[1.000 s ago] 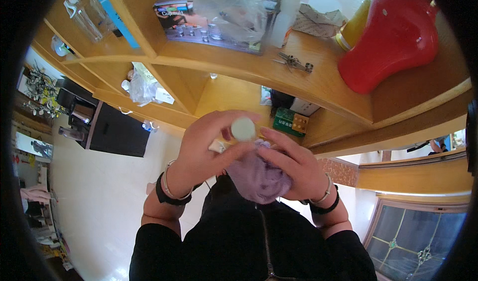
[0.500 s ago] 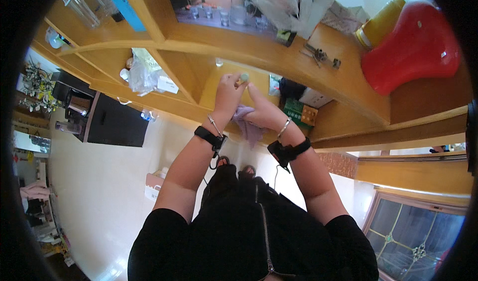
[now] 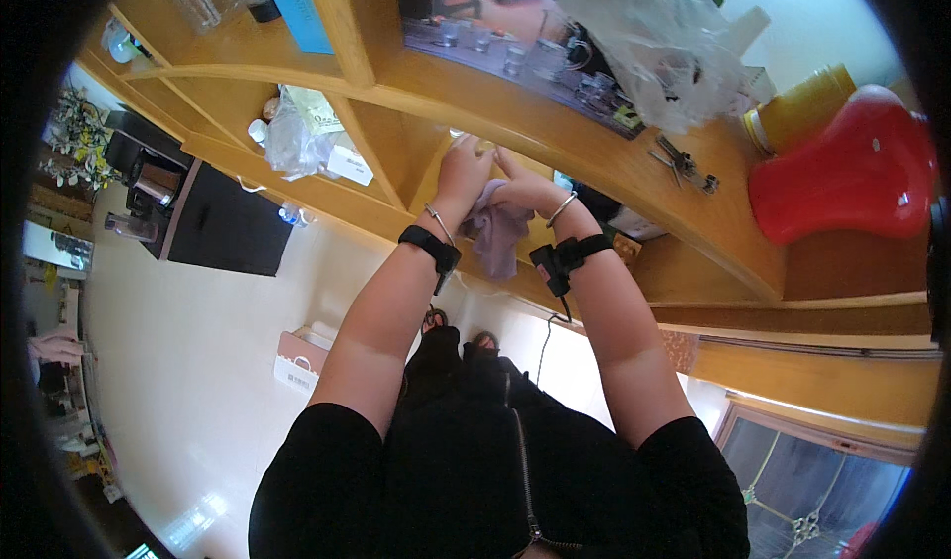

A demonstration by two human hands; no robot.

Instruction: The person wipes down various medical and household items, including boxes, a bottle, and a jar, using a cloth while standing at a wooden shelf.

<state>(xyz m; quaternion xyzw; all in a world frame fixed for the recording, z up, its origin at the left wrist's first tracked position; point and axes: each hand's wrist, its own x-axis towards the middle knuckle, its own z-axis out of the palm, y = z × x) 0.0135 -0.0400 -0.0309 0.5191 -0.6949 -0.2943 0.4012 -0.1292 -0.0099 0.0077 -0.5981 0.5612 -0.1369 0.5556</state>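
Both my hands reach into a wooden shelf compartment, under the edge of the shelf board above. My left hand is closed around a small item with a pale round top, mostly hidden now by fingers and the board. Beside it, my right hand grips a light purple cloth, which hangs below the palm in folds. The right fingertips reach up to the small item; whether they touch it I cannot tell.
Above are a picture box, a clear plastic bag, keys, a yellow cup and a red molded object. Left, a bag of goods sits in a compartment. A black cabinet and a carton stand on the floor.
My view has shifted, so the shelf board now covers more of my fingertips and the small item. The purple cloth hangs bunched differently below my right hand.
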